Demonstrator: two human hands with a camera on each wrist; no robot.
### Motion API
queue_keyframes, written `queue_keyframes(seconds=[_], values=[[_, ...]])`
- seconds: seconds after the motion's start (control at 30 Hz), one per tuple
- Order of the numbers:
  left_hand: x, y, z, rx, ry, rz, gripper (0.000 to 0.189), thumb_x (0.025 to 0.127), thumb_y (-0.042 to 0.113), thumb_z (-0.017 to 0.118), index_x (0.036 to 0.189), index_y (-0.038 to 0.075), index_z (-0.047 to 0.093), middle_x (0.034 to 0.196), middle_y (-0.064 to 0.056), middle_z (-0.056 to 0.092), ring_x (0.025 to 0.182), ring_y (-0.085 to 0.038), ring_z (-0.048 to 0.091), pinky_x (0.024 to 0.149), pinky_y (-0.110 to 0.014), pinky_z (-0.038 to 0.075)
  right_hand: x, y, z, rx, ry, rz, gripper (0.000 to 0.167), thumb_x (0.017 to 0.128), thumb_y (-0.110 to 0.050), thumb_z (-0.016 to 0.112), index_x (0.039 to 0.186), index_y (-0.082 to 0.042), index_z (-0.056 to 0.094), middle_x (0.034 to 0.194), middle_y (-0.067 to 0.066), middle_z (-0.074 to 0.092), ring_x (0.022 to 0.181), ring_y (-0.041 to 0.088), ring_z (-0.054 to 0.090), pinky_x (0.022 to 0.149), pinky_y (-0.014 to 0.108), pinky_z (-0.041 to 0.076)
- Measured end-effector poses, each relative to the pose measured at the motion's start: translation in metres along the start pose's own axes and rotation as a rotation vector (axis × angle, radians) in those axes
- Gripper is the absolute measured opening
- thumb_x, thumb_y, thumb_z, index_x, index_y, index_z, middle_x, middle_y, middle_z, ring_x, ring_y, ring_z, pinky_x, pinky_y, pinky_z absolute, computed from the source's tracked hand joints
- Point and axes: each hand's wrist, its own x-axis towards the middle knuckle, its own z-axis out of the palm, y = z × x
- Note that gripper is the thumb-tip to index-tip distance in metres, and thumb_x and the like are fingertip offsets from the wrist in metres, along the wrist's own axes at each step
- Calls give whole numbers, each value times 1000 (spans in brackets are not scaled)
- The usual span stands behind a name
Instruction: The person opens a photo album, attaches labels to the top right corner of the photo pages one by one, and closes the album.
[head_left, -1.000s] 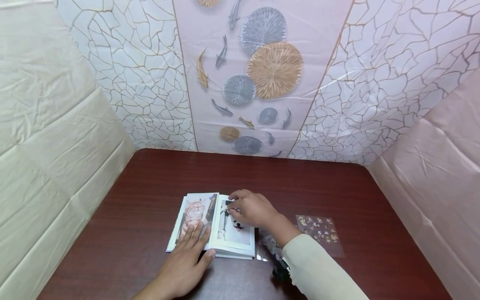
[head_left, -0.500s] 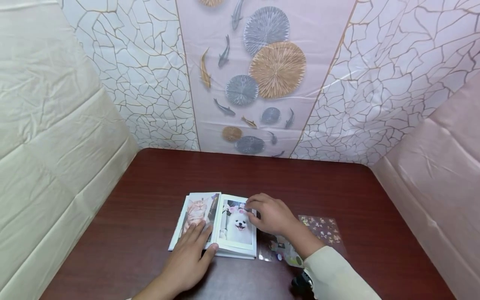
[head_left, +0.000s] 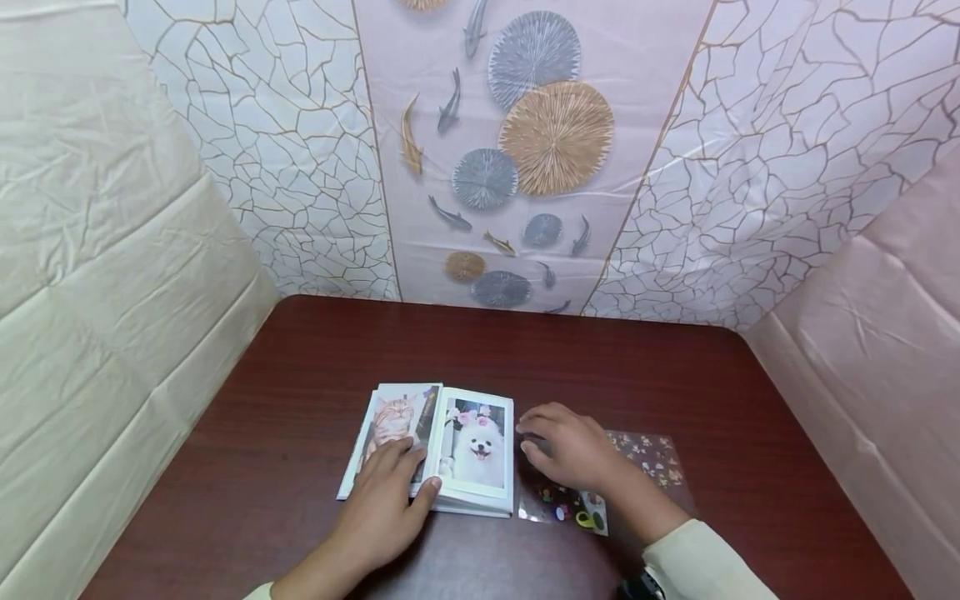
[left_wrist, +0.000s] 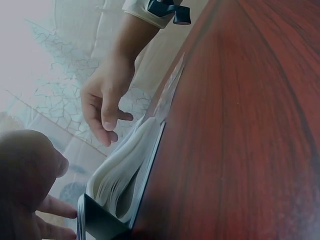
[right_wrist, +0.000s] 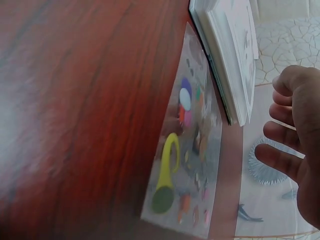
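A thick photo album (head_left: 508, 450) lies spread on the table, with a cat picture (head_left: 393, 417) on its left page and a white dog picture (head_left: 480, 458) on its right page. My left hand (head_left: 378, 512) rests on the lower part of the cat page, fingers extended. To the right of the album, my right hand (head_left: 570, 450) hovers with loosely bent fingers, holding nothing. Beneath it lies a clear sticker sheet (right_wrist: 195, 145) with a yellow-green shape and other colourful bits, partly covered by the hand in the head view. In the left wrist view, the album's pages (left_wrist: 120, 170) fan out edge-on.
A second clear sheet (head_left: 660, 458) with small pale-gold pieces lies farther right, partly behind the right forearm. The dark red table (head_left: 360, 342) meets a patterned backdrop (head_left: 480, 233) at its far edge. Pale padded walls (head_left: 112, 333) flank both sides.
My right hand has moved from over the dog picture rightward, off the page and over the sticker sheet, uncovering the picture. The left hand has stayed on the cat page.
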Motion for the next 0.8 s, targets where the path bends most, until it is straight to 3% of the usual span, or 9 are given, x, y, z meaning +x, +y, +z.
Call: queue_keyframes(seconds=[0.23, 0.47, 0.8], values=[[4, 13, 1, -39, 32, 62, 34, 96, 30, 70, 122, 7, 71, 139, -17, 59, 137, -38, 47, 115, -55, 35, -17, 8, -2, 8, -11, 9, 28, 94, -32, 72, 118, -18, 76, 124, -2, 67, 112, 17, 63, 66, 29, 56], [6, 27, 5, -103, 29, 137, 31, 96, 29, 70, 119, 9, 72, 138, -13, 61, 135, -37, 50, 114, -53, 36, -35, 10, 0, 5, -43, 30, 33, 93, -32, 73, 121, -15, 74, 126, 4, 67, 115, 21, 63, 83, 43, 59], [5, 43, 11, -127, 7, 227, 25, 97, 27, 69, 115, 10, 72, 137, -11, 62, 137, -36, 49, 114, -51, 38, -52, 7, 16, 84, -11, -48, 37, 85, -34, 82, 114, -12, 74, 118, 1, 69, 111, 20, 64, 91, 41, 57]])
